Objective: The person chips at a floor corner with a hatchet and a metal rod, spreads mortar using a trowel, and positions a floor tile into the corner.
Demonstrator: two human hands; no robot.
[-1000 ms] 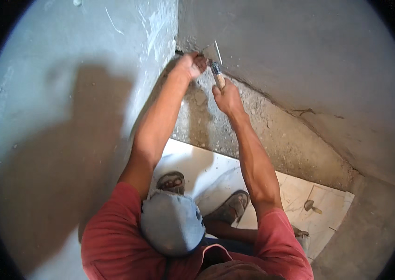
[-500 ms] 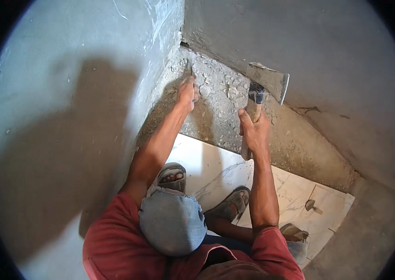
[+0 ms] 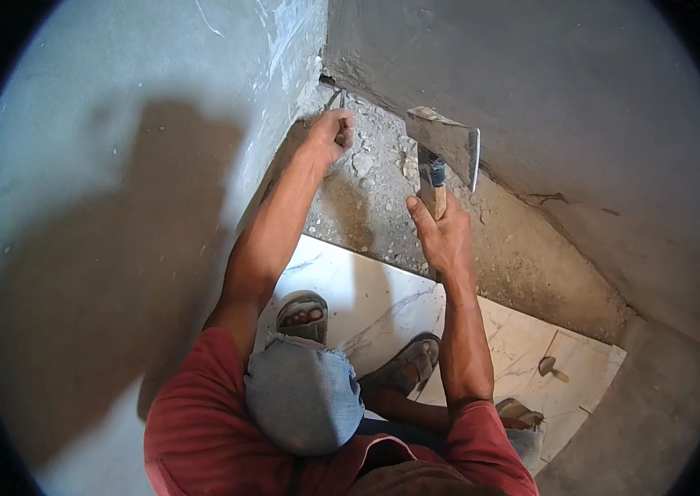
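Observation:
My left hand [image 3: 332, 135] is closed around a thin metal chisel [image 3: 343, 99], its upper part showing beyond the fist near the wall corner. Beneath it lies rough, broken mortar [image 3: 375, 165] strewn with rubble. My right hand [image 3: 447, 238] grips the wooden handle of a hatchet [image 3: 449, 145]. A dark wrapping binds the handle just under the broad, grey, dusty head. That head is raised to the right of the chisel, apart from it, near the far wall.
White marbled tiles [image 3: 391, 298] border the rubble on the near side, with my sandalled feet on them. A small wooden-handled tool [image 3: 552, 369] lies on the tiles at the right. Grey plastered walls [image 3: 532, 74] close in at left and far side.
My left hand has shifted slightly away from me, toward the corner, with the chisel. The hatchet in my right hand has moved left, nearer the chisel.

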